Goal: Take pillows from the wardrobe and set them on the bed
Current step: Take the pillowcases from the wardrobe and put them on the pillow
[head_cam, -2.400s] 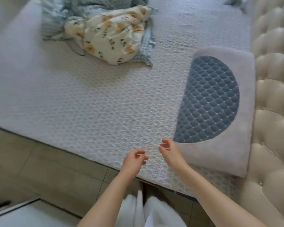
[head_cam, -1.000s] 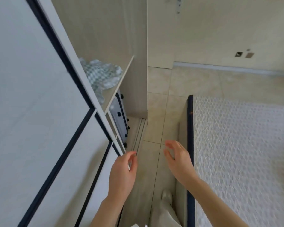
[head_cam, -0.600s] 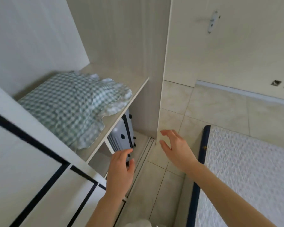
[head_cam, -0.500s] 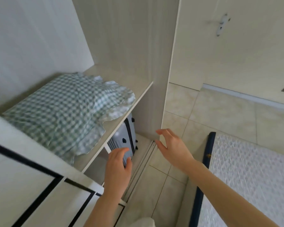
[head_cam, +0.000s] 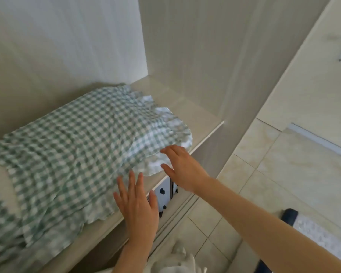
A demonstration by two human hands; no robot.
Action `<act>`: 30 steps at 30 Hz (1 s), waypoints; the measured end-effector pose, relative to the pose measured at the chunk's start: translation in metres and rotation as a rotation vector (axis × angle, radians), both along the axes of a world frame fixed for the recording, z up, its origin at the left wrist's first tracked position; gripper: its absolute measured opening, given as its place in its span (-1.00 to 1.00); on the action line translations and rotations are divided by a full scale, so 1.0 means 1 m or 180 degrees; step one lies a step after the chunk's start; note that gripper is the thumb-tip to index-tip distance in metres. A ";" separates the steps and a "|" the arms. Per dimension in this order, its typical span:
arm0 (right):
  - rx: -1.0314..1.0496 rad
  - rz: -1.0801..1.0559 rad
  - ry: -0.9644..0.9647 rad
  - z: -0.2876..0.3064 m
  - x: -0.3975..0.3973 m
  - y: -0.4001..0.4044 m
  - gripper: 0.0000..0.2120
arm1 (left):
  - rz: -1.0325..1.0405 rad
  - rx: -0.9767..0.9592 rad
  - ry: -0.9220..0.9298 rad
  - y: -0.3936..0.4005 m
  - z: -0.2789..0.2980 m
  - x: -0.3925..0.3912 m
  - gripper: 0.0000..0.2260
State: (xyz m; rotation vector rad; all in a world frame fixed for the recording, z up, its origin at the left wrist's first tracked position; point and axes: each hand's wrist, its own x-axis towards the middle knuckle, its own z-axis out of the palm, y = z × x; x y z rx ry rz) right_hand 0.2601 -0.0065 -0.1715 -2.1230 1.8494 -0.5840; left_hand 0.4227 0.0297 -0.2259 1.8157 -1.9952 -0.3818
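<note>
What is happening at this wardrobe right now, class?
A person is reaching into an open wardrobe with both bare hands toward a green-and-white checked pillow with a frilled edge, lying on the wardrobe shelf. The left hand is open at the pillow's near edge, and the right hand is open by its frilled corner. Neither hand grips it yet, so the pillow rests on the shelf. A suitcase stands below the shelf, and a corner of the bed shows at the lower right.

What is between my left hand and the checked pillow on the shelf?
Nothing: in the head view the left hand hovers open at the checked pillow frill, over bare shelf edge.
</note>
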 end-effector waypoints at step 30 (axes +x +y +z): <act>-0.0451 0.2043 0.1647 -0.044 -0.002 -0.179 -0.23 | 0.1495 -0.0678 -0.1295 -0.110 -0.015 0.050 -0.44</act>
